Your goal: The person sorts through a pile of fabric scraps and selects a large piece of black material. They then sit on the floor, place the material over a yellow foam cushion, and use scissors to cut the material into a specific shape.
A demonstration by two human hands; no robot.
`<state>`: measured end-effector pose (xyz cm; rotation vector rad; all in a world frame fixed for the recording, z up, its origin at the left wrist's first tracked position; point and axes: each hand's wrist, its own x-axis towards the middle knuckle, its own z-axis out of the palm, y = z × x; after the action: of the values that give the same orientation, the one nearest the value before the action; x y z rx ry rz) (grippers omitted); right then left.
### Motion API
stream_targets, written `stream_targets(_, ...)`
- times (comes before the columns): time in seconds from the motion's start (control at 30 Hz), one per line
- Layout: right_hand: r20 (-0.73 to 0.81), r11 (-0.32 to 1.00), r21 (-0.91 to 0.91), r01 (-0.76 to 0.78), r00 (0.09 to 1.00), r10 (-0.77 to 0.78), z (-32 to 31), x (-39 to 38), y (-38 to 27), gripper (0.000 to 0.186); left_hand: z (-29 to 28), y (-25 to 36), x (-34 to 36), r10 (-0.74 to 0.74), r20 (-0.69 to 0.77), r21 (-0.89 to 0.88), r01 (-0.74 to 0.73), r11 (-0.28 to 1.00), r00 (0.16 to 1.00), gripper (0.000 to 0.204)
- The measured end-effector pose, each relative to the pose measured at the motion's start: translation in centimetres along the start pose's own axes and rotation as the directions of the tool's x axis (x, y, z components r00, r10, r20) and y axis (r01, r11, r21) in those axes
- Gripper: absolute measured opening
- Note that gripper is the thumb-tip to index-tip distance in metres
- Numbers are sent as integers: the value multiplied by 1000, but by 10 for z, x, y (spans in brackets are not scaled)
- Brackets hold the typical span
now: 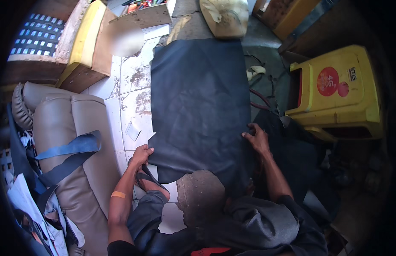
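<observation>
A large black sheet (200,98) of leather-like material lies spread before me with creases across it. My left hand (142,154) pinches its lower left edge. At the right edge, a little higher up, my right hand (256,136) has its fingers curled on the sheet. Below the sheet's lower edge, between my legs, a worn grey-brown board or slab (200,196) shows. A sandaled foot (155,183) is beside my left hand, and a small pale rectangular piece (132,131) lies on the white tiles (132,106).
Left: padded beige upholstery (65,141) with straps and scraps, plus a yellow-topped wooden block (85,36). Right: a yellow plastic stool (334,91) on its side, cables and dark material (287,162). Top: a tool box (142,17) and a stained foam-like pad (223,15).
</observation>
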<state>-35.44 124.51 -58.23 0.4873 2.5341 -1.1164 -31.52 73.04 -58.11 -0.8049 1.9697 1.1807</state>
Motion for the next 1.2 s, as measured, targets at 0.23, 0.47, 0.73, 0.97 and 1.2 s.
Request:
stream_targets(0.23,-126,988,135,-75,988,92,1,-17,18,46,3,-21,9,9,-58,-42,-11,999,998,27)
stream_targets(0.47,-249,989,126,72,968,-39,3,-7,4,35,10,-16,3,9,-109,-45,-14,999,994,25)
stream_targets(0.73,-109,997,68,-28,993,36,10,15,10,35,10,-9,7,38,-263,-56,-55,997,964,25)
stream_targets(0.97,-111,999,34,-14,994,18,3,18,16,39,17,-11,22,38,-275,-18,-44,999,961,26)
stream_targets(1.2,-182,1000,31,-4,983,10,9,8,19,43,7,-45,27,141,-292,61,-128,990,946,33)
